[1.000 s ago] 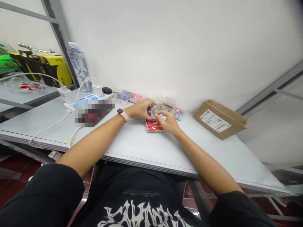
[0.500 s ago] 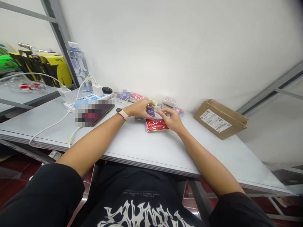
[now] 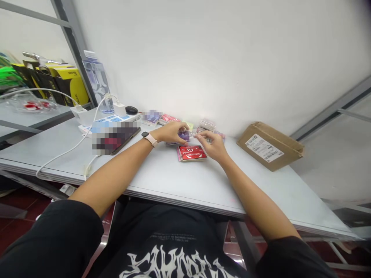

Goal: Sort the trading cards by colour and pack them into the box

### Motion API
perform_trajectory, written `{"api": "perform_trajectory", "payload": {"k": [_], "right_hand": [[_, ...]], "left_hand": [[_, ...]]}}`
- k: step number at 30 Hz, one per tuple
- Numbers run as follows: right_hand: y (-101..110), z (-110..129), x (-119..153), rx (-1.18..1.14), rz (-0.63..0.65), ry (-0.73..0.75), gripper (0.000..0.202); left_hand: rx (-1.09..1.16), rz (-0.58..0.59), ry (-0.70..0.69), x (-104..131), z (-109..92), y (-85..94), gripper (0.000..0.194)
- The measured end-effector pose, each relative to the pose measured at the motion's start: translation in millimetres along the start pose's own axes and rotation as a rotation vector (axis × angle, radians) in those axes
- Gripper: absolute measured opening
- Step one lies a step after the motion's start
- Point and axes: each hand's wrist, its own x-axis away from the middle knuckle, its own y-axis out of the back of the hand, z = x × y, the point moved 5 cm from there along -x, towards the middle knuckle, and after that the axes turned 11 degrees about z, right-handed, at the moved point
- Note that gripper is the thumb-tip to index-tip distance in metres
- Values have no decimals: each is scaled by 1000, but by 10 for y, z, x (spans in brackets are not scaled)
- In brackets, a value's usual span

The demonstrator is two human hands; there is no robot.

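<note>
My left hand [image 3: 171, 132] is curled around a purple pack of cards [image 3: 183, 136], thumb on the near side and fingers over the top. Clear plastic wrapping [image 3: 193, 134] juts from the pack's right end. My right hand [image 3: 213, 146] pinches the tip of this plastic between thumb and forefinger. Just in front of both hands lies a stack of red cards [image 3: 192, 153] on the table. Behind them are a red pack [image 3: 168, 119] and some wrapped packs [image 3: 207, 124], partly covered by my hands.
To the left are a phone [image 3: 117, 141], a power strip [image 3: 111, 119] with white cables, a black mouse-like object [image 3: 131, 110] and a water bottle [image 3: 97, 83]. A cardboard box [image 3: 269, 146] stands at the right. The wall [image 3: 203, 58] closes off the table's back.
My right hand has shifted slightly to the right, away from the purple pack, with the plastic at its fingertips. My left hand stays nearly in place.
</note>
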Motion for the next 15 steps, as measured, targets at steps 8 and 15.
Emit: {"api": "perform_trajectory", "payload": {"k": [8,15], "right_hand": [[297,-9,28,58,149,-104,43],[175,-116,108,231,600,-210,69]], "left_hand": [[20,-44,80,7,215,40,86],[30,-58,87,16,272,59,90]]}}
